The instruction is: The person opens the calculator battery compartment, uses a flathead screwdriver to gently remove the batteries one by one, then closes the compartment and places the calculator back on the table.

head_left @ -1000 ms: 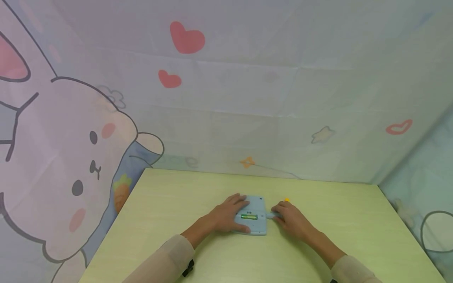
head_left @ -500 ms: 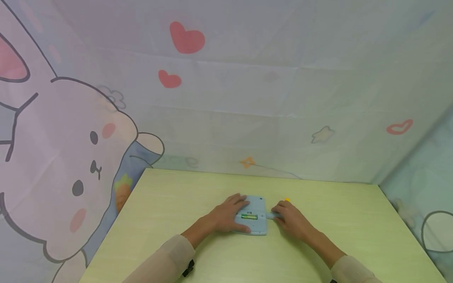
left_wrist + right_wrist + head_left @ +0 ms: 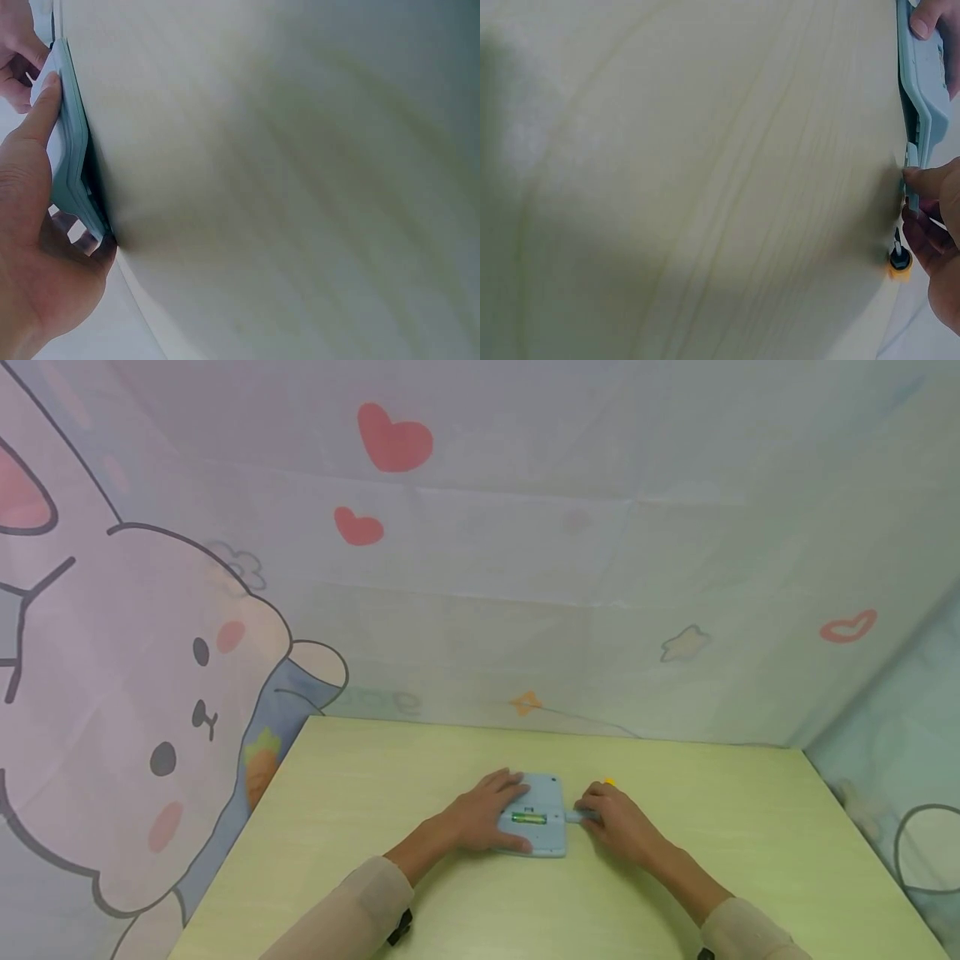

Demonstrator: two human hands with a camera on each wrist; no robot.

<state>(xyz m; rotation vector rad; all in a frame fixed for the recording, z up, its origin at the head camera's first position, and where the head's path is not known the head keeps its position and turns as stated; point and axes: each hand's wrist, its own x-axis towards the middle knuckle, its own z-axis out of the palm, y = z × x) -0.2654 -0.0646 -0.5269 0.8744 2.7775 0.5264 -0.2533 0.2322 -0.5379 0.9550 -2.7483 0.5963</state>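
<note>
A light blue calculator, seen from its back, lies on the table with a green battery showing in its open compartment. My left hand holds its left side, the thumb across the near part and the other fingers toward the far part. In the left wrist view, fingers curl down by the calculator's edge. Just right of the calculator, my right hand pinches a small flat light blue piece between thumb and fingers. That piece points at the calculator's right edge; most of it is hidden by the hand.
Beyond the right hand lies a screwdriver with a black and orange-yellow handle, mostly hidden in the head view. The pale wooden table ends at a printed cloth backdrop. A dark cable loop shows at the far right.
Both hands stay in place on the calculator and the light blue piece. Only a very slight shift of the head view is visible.
</note>
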